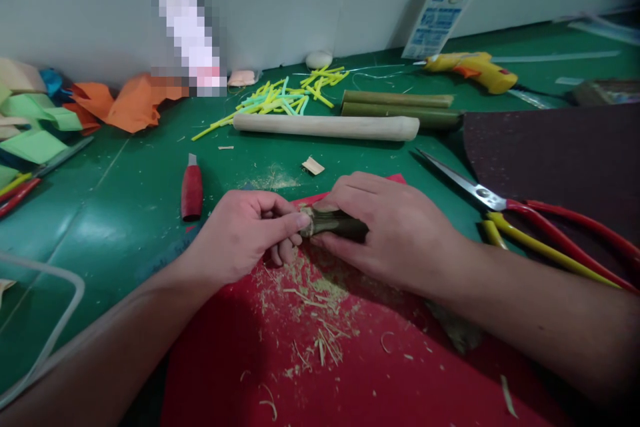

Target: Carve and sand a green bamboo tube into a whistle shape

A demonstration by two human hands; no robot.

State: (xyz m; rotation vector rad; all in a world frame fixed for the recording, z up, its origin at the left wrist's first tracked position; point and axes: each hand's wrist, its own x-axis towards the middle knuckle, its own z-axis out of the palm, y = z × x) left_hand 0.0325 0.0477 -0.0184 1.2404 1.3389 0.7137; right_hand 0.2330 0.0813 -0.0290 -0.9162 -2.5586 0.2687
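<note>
A short dark green bamboo piece (337,223) lies level between my hands, its pale rough end pointing left. My right hand (395,227) is wrapped over its right part, fingers on the far side and thumb on the near side. With thumb and fingers, my left hand (255,230) grips the pale left end. Whether something thin is also between the left fingers cannot be seen. Below them, bamboo shavings (320,300) and pale dust are scattered over a red sheet (260,360). A red-handled knife (192,190) with a short blade lies beyond my left wrist.
Scissors (483,193) with red handles and yellow-handled pliers (545,253) lie right. Behind are a peeled pale stick (325,127), green bamboo lengths (400,110), yellow strips (275,99) and a yellow glue gun (473,70). Orange paper (135,103) and green paper (37,133) lie left.
</note>
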